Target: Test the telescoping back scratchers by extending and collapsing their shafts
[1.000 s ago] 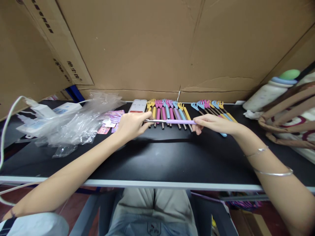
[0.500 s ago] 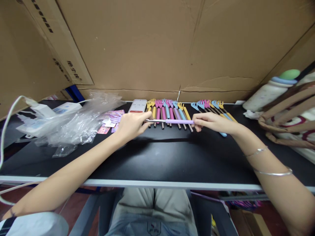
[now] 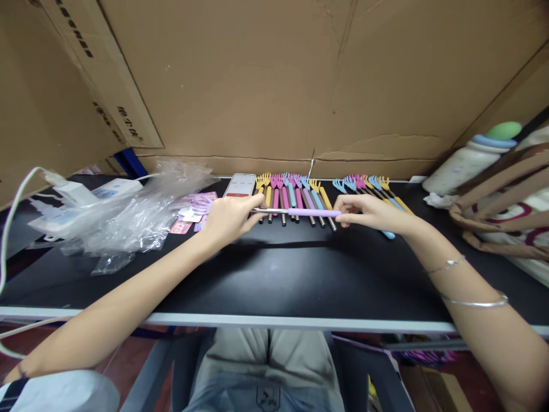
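the left hand [image 3: 229, 217] is pinching the metal end and the right hand [image 3: 371, 213] is gripping the purple handle of a back scratcher [image 3: 295, 212] held level above the laid-out row [image 3: 295, 197], so pushing straight along its axis is looking safest.

Phone [image 3: 241, 185], left of the row of coloured scratchers [image 3: 291, 194]: screen shows digits, timer-like, too small to read. Cardboard box [image 3: 103, 86] above and left of the phone: black printed characters down its edge, not legible.
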Demonstrator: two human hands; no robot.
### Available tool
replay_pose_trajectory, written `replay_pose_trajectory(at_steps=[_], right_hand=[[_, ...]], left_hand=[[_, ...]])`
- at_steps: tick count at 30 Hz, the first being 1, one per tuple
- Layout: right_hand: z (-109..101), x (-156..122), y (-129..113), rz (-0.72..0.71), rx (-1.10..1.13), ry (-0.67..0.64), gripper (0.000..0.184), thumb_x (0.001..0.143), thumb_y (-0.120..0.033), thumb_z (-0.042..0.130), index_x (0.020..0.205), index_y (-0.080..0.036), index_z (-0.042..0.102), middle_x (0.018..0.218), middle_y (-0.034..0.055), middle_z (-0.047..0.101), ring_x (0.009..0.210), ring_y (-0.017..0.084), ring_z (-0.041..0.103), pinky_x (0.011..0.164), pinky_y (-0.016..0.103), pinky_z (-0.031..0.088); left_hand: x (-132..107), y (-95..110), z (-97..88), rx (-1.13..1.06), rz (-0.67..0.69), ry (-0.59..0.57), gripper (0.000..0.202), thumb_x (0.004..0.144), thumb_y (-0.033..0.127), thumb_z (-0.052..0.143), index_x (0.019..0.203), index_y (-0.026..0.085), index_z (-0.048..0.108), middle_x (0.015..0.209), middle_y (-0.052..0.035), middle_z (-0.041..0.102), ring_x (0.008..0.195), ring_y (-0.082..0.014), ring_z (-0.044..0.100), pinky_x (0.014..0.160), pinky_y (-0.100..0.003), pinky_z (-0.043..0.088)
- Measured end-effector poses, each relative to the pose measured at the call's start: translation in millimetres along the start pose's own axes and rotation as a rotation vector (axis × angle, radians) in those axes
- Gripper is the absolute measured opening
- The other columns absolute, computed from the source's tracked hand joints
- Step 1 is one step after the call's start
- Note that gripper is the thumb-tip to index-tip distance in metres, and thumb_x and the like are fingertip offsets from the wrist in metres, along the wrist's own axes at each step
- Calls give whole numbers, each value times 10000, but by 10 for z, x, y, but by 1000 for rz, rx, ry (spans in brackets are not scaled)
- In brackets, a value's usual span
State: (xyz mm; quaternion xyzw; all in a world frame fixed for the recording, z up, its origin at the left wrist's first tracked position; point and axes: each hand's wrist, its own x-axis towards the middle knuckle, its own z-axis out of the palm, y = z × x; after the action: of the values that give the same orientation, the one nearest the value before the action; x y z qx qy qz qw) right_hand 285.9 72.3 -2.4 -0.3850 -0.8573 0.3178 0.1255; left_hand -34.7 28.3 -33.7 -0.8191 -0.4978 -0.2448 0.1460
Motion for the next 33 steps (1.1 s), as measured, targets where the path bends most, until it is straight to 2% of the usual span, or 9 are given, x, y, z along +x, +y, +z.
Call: replay_pose_trajectory(at_steps=[6,9,12,16,23,26,33], right_hand=[[9,7,-85,27,-6,-51,479,848,-605,424,672,-185,572,732,48,636,735,179,580,741,308,425],[19,9,-52,45,4,-36,444,843,-599,444,766,-182,577,731,42,632,708,169,574,712,305,423],[17,8,0,38,11,1,381,804,-559,544,890,-187,536,755,34,644,691,157,576,662,285,415],[4,3,16,14,-12,46,369,783,-546,585,863,-192,518,719,19,628,663,146,568,622,264,398],[3,10,-20,13,-26,-93,427,865,-569,446,804,-186,623,742,37,640,727,166,588,708,296,437],[18,12,-2,40,29,-132,476,871,-587,413,850,-167,637,749,50,649,726,172,601,707,309,453],[25,-2,10,31,121,-64,338,827,-509,557,908,-184,508,776,35,643,682,144,579,652,290,448]], left_hand=[[9,8,-6,-7,-32,-13,162,843,381,556,852,243,640,700,22,688,591,-139,597,502,-220,270],[13,9,-1,-3,-41,-9,156,848,372,556,859,241,641,714,14,694,595,-144,595,506,-221,253],[13,7,3,-11,-47,-11,179,868,385,535,865,236,635,729,6,692,608,-148,600,512,-230,253],[6,1,3,-5,-47,-6,180,873,386,530,873,237,631,740,8,692,614,-147,610,510,-235,262],[3,-8,11,22,-17,-23,187,861,396,537,870,235,632,693,11,683,597,-157,610,505,-235,259],[5,3,15,30,-20,-43,191,864,394,530,857,231,630,659,12,665,569,-154,596,502,-235,250],[-4,6,31,47,-2,-18,195,880,397,509,864,232,613,663,19,662,551,-146,590,499,-239,251]])
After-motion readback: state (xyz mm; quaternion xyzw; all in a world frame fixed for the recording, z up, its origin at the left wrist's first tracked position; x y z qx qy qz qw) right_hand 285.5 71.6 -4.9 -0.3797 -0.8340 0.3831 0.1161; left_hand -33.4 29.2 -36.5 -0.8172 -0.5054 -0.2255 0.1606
